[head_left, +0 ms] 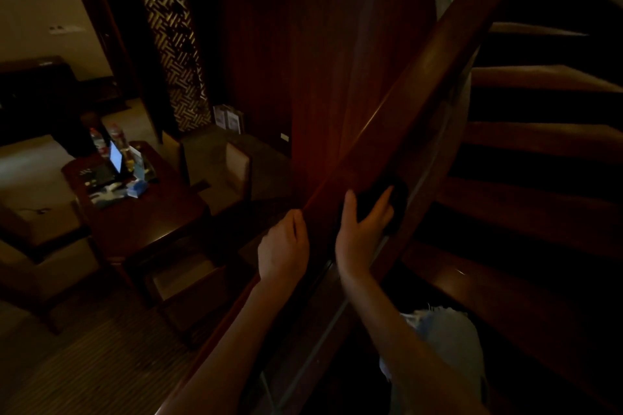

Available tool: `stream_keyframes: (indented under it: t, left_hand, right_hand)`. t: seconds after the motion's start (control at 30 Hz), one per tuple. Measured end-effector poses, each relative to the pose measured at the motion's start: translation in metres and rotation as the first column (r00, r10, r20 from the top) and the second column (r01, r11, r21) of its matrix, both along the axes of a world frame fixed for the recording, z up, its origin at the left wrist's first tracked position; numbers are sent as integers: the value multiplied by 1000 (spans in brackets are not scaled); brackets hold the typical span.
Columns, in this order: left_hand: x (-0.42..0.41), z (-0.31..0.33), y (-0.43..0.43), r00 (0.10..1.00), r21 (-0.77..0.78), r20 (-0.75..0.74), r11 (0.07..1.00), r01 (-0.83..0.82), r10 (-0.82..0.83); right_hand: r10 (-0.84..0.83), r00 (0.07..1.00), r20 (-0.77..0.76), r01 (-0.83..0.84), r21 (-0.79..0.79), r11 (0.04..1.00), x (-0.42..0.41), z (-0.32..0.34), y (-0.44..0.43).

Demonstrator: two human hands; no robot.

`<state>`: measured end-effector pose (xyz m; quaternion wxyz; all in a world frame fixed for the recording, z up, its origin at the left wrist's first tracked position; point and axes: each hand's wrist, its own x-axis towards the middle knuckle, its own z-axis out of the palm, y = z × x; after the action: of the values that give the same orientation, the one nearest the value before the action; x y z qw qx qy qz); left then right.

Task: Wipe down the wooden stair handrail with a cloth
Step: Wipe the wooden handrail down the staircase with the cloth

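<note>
We stand in a dim stairwell, and the wooden handrail (pixel 421 77) runs on a slant from the lower left up to the upper right. Our right hand (pixel 362 232) lies on top of the rail with thumb and forefinger stretched out straight. It presses a dark cloth (pixel 397 202) flat against the wood rather than clutching it. The cloth sits on the rail's upper face, partly under the palm, and it is so dark that its edges are hard to make out. Our left hand (pixel 283 246) is just beside the right one, lower on the rail. Its fingers curl over the rail's left edge and grip it. To the right the stair treads (pixel 539 192) climb into shadow. Below on the left stands a dark wooden table (pixel 151 212) with two bottles (pixel 97 140) and a small lit screen (pixel 115 155) on it. An armchair (pixel 236 165) stands near the table, and a lattice panel (pixel 172 44) rises behind.
</note>
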<state>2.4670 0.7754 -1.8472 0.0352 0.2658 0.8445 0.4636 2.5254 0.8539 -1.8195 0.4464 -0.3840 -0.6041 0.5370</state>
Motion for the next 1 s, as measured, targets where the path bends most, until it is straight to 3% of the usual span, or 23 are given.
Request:
stream_keyframes:
  t: [0.17,0.4,0.6,0.67,0.77,0.87,1.0]
  left_hand:
    - [5,-1,-3,1000,52,3,998,-20,20]
    - [1,-6,-3,1000,52,22,999,-10,9]
    - [4,-2,-4,1000,43,14,999,4,-4]
    - [5,-2,-5,1000,50,1,999,4,-4]
    - [4,-4,-4,1000,39,-12,999,-12,13]
    - [2,-6,-2,1000,25,-25,1000,-15,16]
    - [2,-5,-1,1000,25,-29,1000,-11,12]
  right_hand:
    - [-46,999,-3,47,32,998,-13,37,61]
    - [46,989,139,-60,102,993,11,-18,-24]
    - [-29,983,180,15,80,997,-10,55,64]
    - [-81,965,248,45,147,988,-14,71,79]
    - [-41,950,311,-42,258,965,-5,50,55]
    - [80,948,309,-154,222,963,12,10,10]
    - [25,929,369,-121,240,963,0,19,23]
